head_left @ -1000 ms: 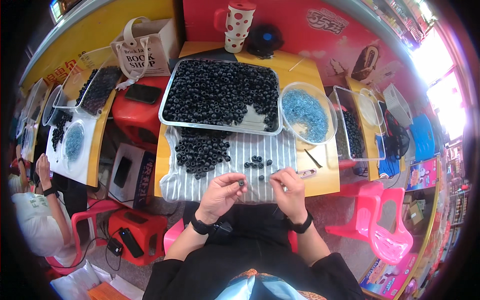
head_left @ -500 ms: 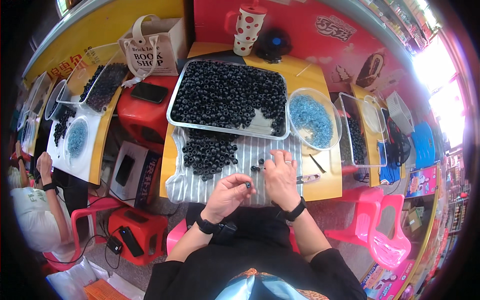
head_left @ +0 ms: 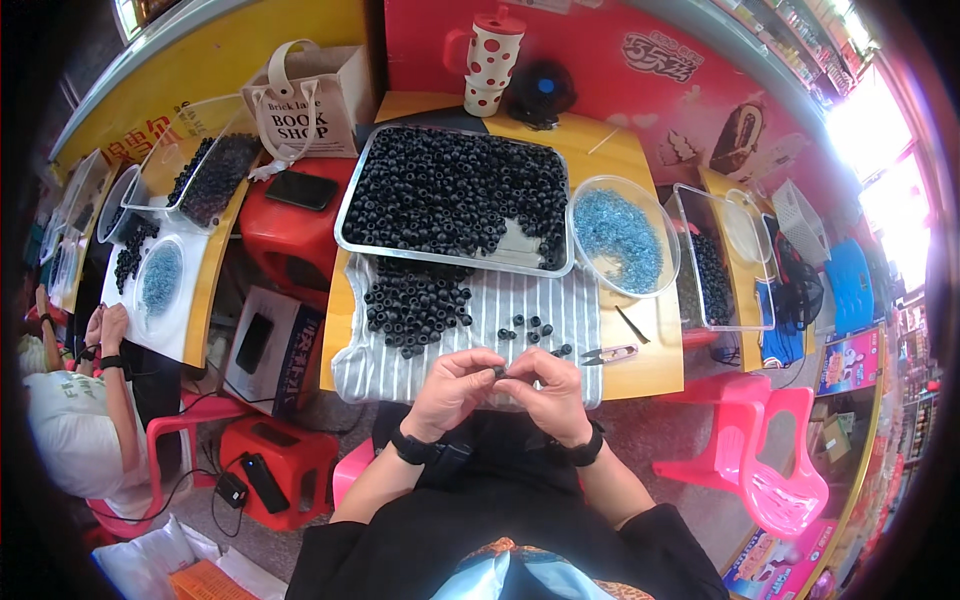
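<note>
Head view, centre-low of the frame: left hand point(head_left: 452, 388) and right hand point(head_left: 548, 392) meet fingertip to fingertip, both pinching one small black bead point(head_left: 499, 371), held close over the striped cloth point(head_left: 520, 310) so strays land softly. Loose beads point(head_left: 415, 300) lie just above; the metal tray point(head_left: 350, 200) and blue-bead bowl point(head_left: 622, 238) crowd the desk point(head_left: 650, 360) beyond.

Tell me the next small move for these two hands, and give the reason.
Probably keep both hands together and finish fitting the piece. The left hand and right hand meet fingertip to fingertip over a small black bead, above the striped cloth; what else they pinch is too small to tell.
</note>
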Motion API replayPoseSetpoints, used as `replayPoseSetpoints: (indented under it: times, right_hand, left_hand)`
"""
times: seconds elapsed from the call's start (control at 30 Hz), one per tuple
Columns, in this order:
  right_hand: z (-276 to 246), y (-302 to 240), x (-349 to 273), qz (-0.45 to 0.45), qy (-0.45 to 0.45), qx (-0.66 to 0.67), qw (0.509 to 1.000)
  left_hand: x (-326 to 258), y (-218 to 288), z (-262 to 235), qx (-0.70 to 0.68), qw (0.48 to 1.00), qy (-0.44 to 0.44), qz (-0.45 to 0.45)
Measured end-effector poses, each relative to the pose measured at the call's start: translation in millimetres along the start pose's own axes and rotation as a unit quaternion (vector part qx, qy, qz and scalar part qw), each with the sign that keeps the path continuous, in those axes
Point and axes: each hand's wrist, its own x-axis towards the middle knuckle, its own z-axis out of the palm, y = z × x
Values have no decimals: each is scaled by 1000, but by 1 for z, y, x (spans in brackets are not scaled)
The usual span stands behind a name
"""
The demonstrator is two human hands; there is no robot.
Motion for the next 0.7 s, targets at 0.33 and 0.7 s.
replayPoseSetpoints:
  times: [0.33, 0.7]
  right_hand:
    - [1, 0, 2, -9, -25, -31, 999]
    - [-19, -7, 14, 36, -197, 36, 979]
  left_hand:
    - [-1, 1, 0, 29, 999, -23, 10]
    - [0, 5, -2, 13, 998, -41, -49]
